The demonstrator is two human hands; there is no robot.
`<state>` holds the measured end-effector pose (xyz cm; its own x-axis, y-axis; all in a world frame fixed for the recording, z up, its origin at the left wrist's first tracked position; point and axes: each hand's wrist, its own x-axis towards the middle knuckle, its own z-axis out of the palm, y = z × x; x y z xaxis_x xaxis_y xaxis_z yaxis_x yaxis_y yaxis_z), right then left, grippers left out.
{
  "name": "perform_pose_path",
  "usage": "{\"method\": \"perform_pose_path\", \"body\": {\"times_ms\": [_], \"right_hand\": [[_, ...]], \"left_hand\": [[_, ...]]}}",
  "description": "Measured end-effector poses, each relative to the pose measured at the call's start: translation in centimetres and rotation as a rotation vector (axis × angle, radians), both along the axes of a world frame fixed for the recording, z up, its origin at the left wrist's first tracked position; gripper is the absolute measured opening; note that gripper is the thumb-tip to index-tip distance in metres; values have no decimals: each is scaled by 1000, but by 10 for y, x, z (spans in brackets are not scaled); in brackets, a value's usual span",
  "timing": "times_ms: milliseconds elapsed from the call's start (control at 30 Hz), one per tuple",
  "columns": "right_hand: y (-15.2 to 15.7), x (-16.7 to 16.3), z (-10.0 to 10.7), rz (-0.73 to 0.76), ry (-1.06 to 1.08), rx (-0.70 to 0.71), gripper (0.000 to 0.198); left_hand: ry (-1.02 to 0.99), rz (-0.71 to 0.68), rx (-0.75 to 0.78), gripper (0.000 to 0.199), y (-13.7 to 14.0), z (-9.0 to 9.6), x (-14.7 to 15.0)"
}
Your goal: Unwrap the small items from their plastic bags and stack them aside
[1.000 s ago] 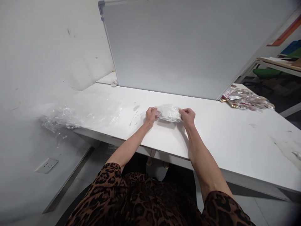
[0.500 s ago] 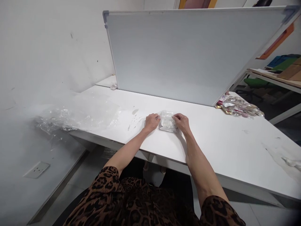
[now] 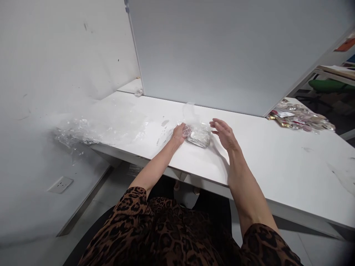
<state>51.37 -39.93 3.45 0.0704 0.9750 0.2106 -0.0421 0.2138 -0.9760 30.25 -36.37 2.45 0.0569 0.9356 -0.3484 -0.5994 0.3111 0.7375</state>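
Observation:
On the white table [image 3: 255, 159] lies a small flat packet in clear plastic wrapping [image 3: 200, 135], its contents too blurred to name. My left hand [image 3: 179, 133] grips the packet's left side, where a crinkled bit with reddish marks shows by the fingers. A loose transparent flap stands up from the packet's far edge. To the right of it, my right hand [image 3: 224, 133] is raised off the packet with its fingers apart and nothing in them.
A whiteboard [image 3: 210, 55] stands along the table's back. Crumpled clear plastic film [image 3: 80, 131] covers the left end by the wall. Several shiny wrapped packets [image 3: 302, 116] are piled at the right rear. Grey smudges mark the tabletop left of my left hand.
My right hand has let go of the packet's right side and opened, moving up and right. The plastic flap has risen at the far edge. The view has tilted down.

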Motion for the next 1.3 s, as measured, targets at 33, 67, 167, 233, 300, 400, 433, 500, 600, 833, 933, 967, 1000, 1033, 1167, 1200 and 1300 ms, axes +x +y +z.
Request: {"method": "perform_pose_path", "body": {"times_ms": [33,67,167,233,300,400,433,500,600,833,933,967,1000,1033,1167,1200,1300], "right_hand": [[0,-4,-2,39,-102,-9,62],[-1,-8,-3,70,-205,-13,62],[-1,-19,-7,100,-354,-27,46],[2,-21,-9,40,-281,-34,43],[5,-19,-9,-73,-160,-8,41],[6,-11,-7,-262,-48,80,39],[3,-8,-5,-306,-52,105,38],[-9,-5,-3,-376,-161,154,34],[-42,-5,-4,-423,-489,297,25],[-141,-10,-9,108,-928,440,14],[-159,-10,1,343,-946,354,12],[-159,-8,5,339,-927,350,12],[-154,-6,8,281,-911,363,13],[-146,-3,10,180,-912,390,16],[-85,9,6,-130,-1134,402,36],[-68,10,4,-125,-1187,365,40],[-17,10,2,-123,-1138,261,32]], "left_hand": [[-23,-6,11,12,1,-1,0],[-40,-14,33,12,1,-1,0],[-72,-37,91,15,0,0,-1],[-80,-44,88,19,-1,2,-2],[-91,-41,63,22,-1,5,-4],[-65,-34,7,18,-1,6,-7],[-47,-28,-9,15,-1,6,-8],[-19,-18,-22,14,0,4,-8],[-11,15,-31,21,0,3,-7],[71,86,-16,13,-3,5,-4],[180,82,31,14,-3,3,-3],[213,87,37,13,-2,2,-3],[242,94,42,13,-1,1,-3],[269,103,49,14,-1,0,-3],[366,107,85,16,1,-1,-5],[391,101,92,15,1,-2,-5],[450,77,109,12,3,-5,-5]]}}
